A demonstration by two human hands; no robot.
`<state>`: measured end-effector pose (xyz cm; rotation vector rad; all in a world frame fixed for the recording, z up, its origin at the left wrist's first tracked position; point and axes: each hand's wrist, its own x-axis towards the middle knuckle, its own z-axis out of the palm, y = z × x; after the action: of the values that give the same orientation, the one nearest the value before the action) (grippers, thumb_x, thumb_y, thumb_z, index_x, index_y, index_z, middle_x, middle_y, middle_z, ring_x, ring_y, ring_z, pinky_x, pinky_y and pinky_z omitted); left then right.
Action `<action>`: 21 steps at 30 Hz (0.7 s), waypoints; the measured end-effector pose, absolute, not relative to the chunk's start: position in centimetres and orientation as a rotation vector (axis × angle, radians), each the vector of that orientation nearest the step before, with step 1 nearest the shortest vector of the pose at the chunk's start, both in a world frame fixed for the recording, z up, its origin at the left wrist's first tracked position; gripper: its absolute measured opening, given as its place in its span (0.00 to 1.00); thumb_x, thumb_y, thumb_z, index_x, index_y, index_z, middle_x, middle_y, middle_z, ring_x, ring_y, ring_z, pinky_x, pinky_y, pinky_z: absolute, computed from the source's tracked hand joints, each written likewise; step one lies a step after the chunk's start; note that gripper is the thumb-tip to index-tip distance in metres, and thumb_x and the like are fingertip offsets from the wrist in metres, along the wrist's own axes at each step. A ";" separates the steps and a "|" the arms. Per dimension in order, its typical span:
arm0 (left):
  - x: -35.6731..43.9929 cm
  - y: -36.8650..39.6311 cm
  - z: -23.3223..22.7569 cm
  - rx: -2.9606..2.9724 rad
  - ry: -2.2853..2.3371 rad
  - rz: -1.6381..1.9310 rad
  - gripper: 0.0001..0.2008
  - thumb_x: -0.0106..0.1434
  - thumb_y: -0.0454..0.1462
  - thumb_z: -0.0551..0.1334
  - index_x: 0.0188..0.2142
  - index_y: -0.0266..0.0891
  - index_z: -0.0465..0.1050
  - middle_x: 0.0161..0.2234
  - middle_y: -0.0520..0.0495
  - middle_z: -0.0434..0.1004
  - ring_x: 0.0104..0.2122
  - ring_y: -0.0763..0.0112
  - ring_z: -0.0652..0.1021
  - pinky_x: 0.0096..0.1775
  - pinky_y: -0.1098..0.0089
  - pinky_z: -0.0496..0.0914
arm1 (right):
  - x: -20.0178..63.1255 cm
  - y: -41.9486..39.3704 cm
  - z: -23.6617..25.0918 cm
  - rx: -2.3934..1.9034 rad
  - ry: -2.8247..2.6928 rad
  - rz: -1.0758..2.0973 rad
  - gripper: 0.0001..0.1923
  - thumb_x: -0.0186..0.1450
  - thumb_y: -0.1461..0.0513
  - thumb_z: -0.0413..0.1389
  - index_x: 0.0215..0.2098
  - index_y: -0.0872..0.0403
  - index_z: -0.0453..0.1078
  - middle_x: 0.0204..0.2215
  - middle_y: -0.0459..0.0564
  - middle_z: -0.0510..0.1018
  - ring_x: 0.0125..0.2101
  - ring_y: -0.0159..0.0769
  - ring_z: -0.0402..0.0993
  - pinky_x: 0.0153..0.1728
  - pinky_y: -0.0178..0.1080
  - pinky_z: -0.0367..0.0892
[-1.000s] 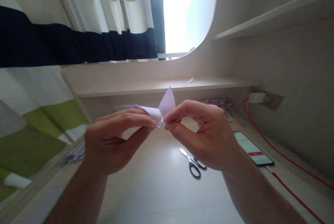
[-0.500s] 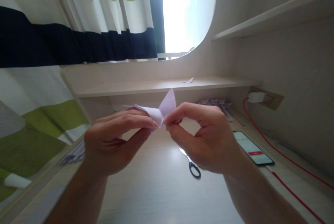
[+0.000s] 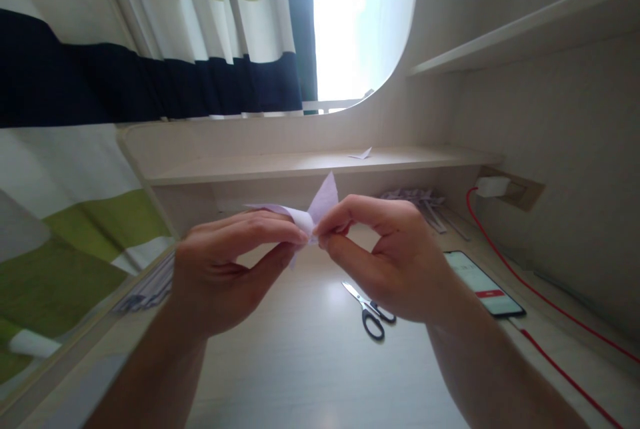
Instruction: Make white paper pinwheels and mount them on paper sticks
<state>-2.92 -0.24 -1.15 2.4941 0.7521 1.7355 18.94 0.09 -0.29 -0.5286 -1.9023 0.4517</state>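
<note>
Above the desk, both hands pinch a folded piece of pale lilac paper (image 3: 325, 199). My left hand (image 3: 235, 269) is closed, thumb and forefinger gripping the paper's left side, where a curved flap lies over the fingers. My right hand (image 3: 385, 255) is closed too, its thumb and fingertips pinching the paper near the middle fold. One pointed flap stands upright between the hands. The fingertips hide the fold itself. On the desk below my right hand lies a pair of scissors (image 3: 370, 312) with black handles, blades slightly apart.
A phone (image 3: 483, 285) with a red cable (image 3: 565, 375) lies at the right; a white charger (image 3: 493, 186) sits in the wall socket. Paper strips (image 3: 145, 285) lie at the left, more strips (image 3: 415, 201) at the back right. A small folded paper (image 3: 361, 154) rests on the shelf (image 3: 250, 169).
My left hand has shifted slightly right, closer to my right hand. The paper's upright flap has turned a little, and more of the scissors shows beside my right hand.
</note>
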 end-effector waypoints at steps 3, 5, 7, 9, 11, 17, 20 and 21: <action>-2.9 -0.3 -1.2 2.445 0.811 1.732 0.14 0.63 0.28 0.72 0.40 0.51 0.85 0.37 0.53 0.87 0.37 0.67 0.85 0.41 0.65 0.81 | 18.9 0.3 -0.4 -0.524 -1.909 0.465 0.08 0.65 0.72 0.60 0.36 0.56 0.79 0.28 0.40 0.80 0.28 0.25 0.74 0.32 0.30 0.66; -2.8 -0.4 -1.2 2.423 0.849 1.705 0.14 0.63 0.28 0.72 0.40 0.52 0.85 0.38 0.54 0.87 0.37 0.67 0.85 0.42 0.65 0.81 | 18.9 0.4 -0.4 -0.534 -1.918 0.458 0.08 0.65 0.72 0.60 0.36 0.56 0.79 0.29 0.41 0.80 0.29 0.26 0.74 0.32 0.31 0.67; -2.8 -0.4 -1.3 2.381 0.881 1.677 0.14 0.62 0.27 0.72 0.40 0.52 0.85 0.39 0.55 0.87 0.37 0.67 0.86 0.43 0.65 0.81 | 18.9 0.6 -0.5 -0.553 -1.927 0.448 0.08 0.66 0.72 0.60 0.37 0.55 0.79 0.29 0.41 0.80 0.29 0.27 0.74 0.32 0.31 0.67; -2.7 -0.4 -1.3 2.320 0.920 1.670 0.14 0.62 0.28 0.72 0.40 0.52 0.86 0.39 0.55 0.88 0.37 0.67 0.86 0.43 0.65 0.81 | 19.0 0.8 -0.4 -0.576 -1.939 0.455 0.08 0.67 0.71 0.60 0.37 0.55 0.80 0.29 0.42 0.81 0.29 0.28 0.74 0.32 0.32 0.67; -2.6 -0.3 -1.4 2.261 0.971 1.670 0.13 0.61 0.28 0.73 0.39 0.51 0.86 0.38 0.55 0.88 0.36 0.68 0.85 0.43 0.67 0.81 | 18.9 1.0 -0.4 -0.600 -1.944 0.494 0.07 0.68 0.70 0.60 0.38 0.55 0.80 0.30 0.43 0.82 0.30 0.30 0.76 0.33 0.33 0.69; -2.3 -0.1 -1.4 2.122 0.985 1.652 0.10 0.61 0.30 0.74 0.39 0.49 0.86 0.37 0.54 0.88 0.35 0.70 0.86 0.41 0.72 0.81 | 18.6 2.2 -0.7 -0.530 -1.806 0.858 0.04 0.65 0.68 0.64 0.36 0.56 0.81 0.33 0.49 0.85 0.35 0.35 0.82 0.39 0.38 0.75; -1.9 -0.1 -1.5 2.045 0.927 1.685 0.12 0.61 0.29 0.74 0.41 0.47 0.85 0.38 0.54 0.88 0.35 0.71 0.86 0.42 0.73 0.82 | 18.5 2.9 -0.9 -0.417 -1.673 1.129 0.01 0.63 0.67 0.67 0.35 0.56 0.81 0.31 0.49 0.85 0.33 0.34 0.82 0.38 0.37 0.76; -1.8 -0.1 -1.5 2.027 0.911 1.699 0.12 0.60 0.29 0.74 0.41 0.47 0.84 0.37 0.54 0.88 0.35 0.71 0.86 0.42 0.73 0.82 | 18.5 3.2 -0.9 -0.395 -1.640 1.192 0.02 0.63 0.67 0.68 0.35 0.57 0.82 0.30 0.49 0.85 0.32 0.33 0.81 0.37 0.36 0.76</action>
<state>-1.81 -0.11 -1.51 2.0267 0.9110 1.6992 18.49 3.19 -0.93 -0.3954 -1.6404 1.1919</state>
